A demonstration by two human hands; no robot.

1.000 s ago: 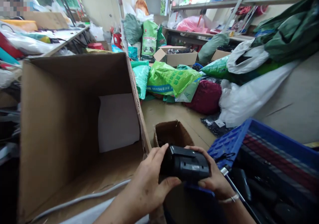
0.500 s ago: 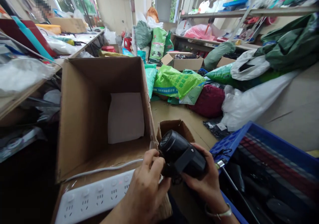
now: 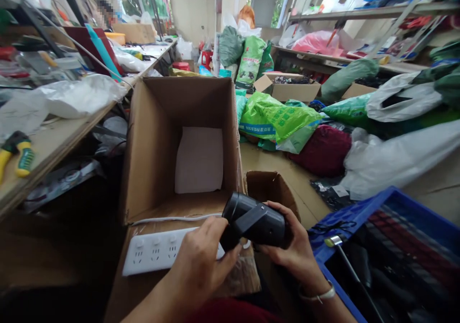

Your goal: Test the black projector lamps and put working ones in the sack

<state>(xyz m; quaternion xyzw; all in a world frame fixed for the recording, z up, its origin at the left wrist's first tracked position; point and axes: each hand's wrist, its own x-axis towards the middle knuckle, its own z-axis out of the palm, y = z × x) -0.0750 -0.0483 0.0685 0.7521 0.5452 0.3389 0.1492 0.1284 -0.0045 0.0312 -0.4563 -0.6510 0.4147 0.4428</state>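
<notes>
Both hands hold a black plastic device (image 3: pixel 256 221) with a round barrel that points up and to the left. My left hand (image 3: pixel 199 265) is closed around its lower left end. From the right, my right hand (image 3: pixel 293 253) cups the body, fingers wrapped over the top. Just under the device a white power strip (image 3: pixel 160 250) lies on the front flap of a large open cardboard box (image 3: pixel 154 136). A white sheet (image 3: pixel 199 160) rests inside that box.
A small open cardboard box (image 3: pixel 269 189) stands behind the device. A blue plastic crate (image 3: pixel 355 213) of dark parts is at the lower right. A workbench (image 3: pixel 53 141) with tools runs along the left. Green and white bags (image 3: pixel 276 119) lie piled on the floor beyond.
The device has been turned from lying flat to barrel pointing up-left. The view has swung left, so the power strip and workbench now show more fully.
</notes>
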